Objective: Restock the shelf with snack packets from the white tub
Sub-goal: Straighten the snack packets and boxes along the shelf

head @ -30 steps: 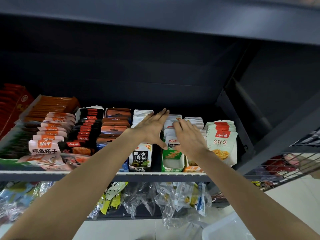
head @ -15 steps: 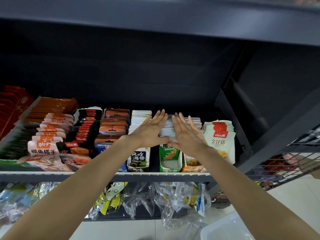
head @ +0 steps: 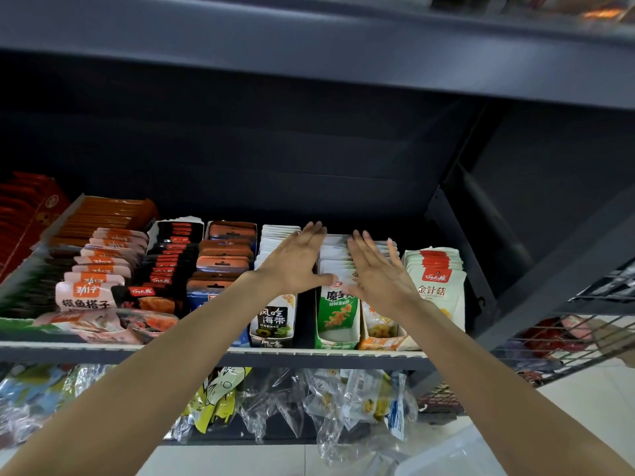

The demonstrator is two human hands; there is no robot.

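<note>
1. Clear plastic bags (head: pixel 319 403) of goods hang in a row at 6 o'clock.
2. A dark wire basket (head: pixel 563 341) holding red items sits at 4 o'clock.
3. Pale floor tiles (head: pixel 591 400) show at 5 o'clock.

Green-and-white packets (head: pixel 338 305) sit beside black-and-white ones (head: pixel 273 321) (red-topped packets (head: pixel 434 269) rightmost).

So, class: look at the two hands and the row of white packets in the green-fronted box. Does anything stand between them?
Nothing visible does. The left hand and right hand lie with straight fingers directly on the tops of the white packets in the green-fronted box. The neighbouring rows stand to either side, not in between.
</note>
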